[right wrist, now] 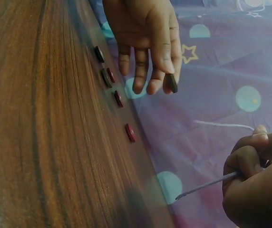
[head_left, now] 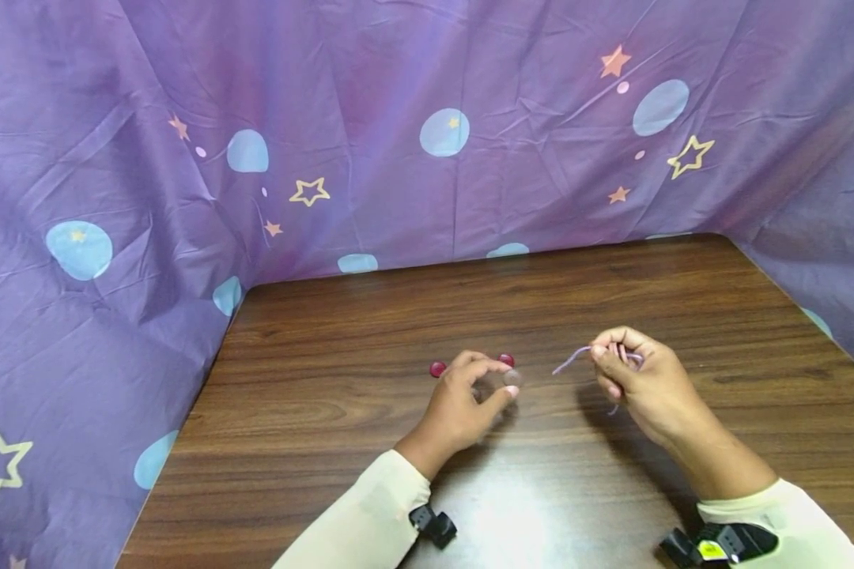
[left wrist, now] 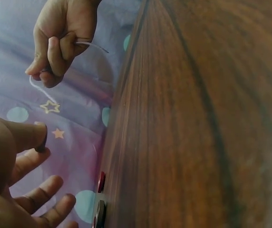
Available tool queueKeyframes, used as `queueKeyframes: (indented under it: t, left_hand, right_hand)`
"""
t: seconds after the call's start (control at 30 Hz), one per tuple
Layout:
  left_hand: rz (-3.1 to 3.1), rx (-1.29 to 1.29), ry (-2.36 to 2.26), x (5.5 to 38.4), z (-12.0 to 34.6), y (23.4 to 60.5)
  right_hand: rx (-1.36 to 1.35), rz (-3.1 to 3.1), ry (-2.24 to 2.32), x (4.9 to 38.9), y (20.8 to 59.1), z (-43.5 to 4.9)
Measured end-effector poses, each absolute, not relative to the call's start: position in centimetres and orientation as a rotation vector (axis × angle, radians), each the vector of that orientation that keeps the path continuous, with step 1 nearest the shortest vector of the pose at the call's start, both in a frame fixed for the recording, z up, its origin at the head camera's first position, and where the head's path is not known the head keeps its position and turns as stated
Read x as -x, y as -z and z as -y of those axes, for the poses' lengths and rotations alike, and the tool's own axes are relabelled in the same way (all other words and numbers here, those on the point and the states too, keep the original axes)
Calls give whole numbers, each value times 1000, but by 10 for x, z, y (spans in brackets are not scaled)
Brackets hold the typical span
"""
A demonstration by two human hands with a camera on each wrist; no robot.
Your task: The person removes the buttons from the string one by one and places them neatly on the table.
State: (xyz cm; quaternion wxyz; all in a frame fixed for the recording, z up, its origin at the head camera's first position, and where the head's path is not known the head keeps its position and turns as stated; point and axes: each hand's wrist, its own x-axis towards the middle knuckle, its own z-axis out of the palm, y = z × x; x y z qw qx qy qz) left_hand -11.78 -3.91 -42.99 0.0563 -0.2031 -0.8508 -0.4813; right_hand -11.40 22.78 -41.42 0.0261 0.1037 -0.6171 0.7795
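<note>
My left hand (head_left: 462, 399) pinches a flat, round dark button (right wrist: 172, 83) by its edge between thumb and index finger; no holes in it can be made out. The other left fingers spread loosely above the table. To its right, my right hand (head_left: 644, 387) grips a lilac string (head_left: 572, 359) between thumb and fingertips. One end of the string sticks out toward the button, apart from it; another end (right wrist: 207, 186) hangs from the curled fingers. Red buttons (head_left: 437, 369) lie on the table beyond the left hand, which partly hides the group.
Several red and dark buttons (right wrist: 118, 99) lie near one another on the wooden table (head_left: 313, 442). A purple cloth (head_left: 370, 95) with stars and blue dots hangs behind the table and at its sides. Black straps with devices sit on both sleeves.
</note>
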Motion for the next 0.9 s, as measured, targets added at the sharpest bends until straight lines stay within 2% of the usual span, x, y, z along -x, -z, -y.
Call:
queueKeyframes:
  t: [0.9]
  left_hand:
    - [2699, 472, 1290, 116, 35, 436]
  right_hand:
    - [-339, 1926, -2419, 112, 409, -227]
